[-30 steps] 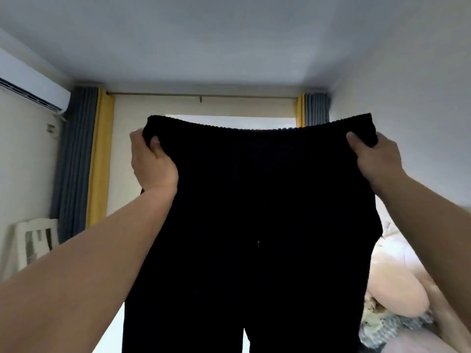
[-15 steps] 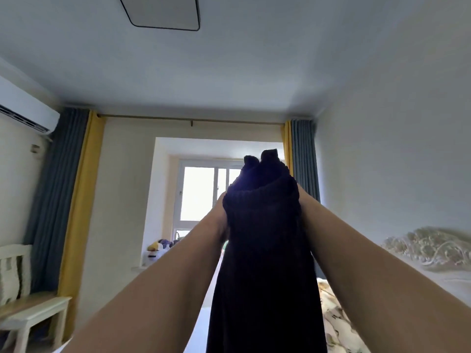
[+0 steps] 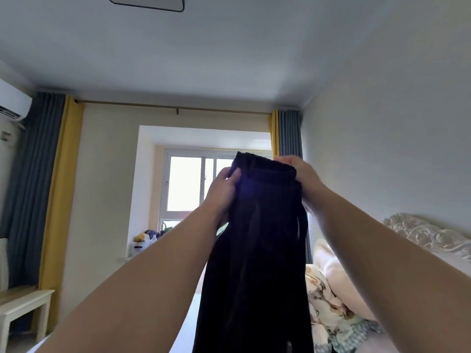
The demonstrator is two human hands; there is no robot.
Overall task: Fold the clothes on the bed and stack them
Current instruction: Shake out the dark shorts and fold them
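A pair of black ribbed trousers [image 3: 257, 250] hangs in the air in front of me, folded lengthwise with one leg over the other. My left hand [image 3: 224, 187] grips the left end of the doubled waistband, thumb on the front. At the right end my right hand [image 3: 303, 174] holds the waistband from behind. Both arms are stretched forward and up. The trouser legs run down out of view at the bottom edge.
The bed [image 3: 438, 258] with a carved headboard lies at the right, with a pale cushion [image 3: 336, 276] and a floral quilt [image 3: 328, 309] on it. A white bench [image 3: 23, 307] stands at the left by the curtains. A window bay [image 3: 188, 184] is straight ahead.
My hands came together from wide apart, folding the spread trousers in half lengthwise. They have since moved a little apart and lower, stretching the doubled waistband flat.
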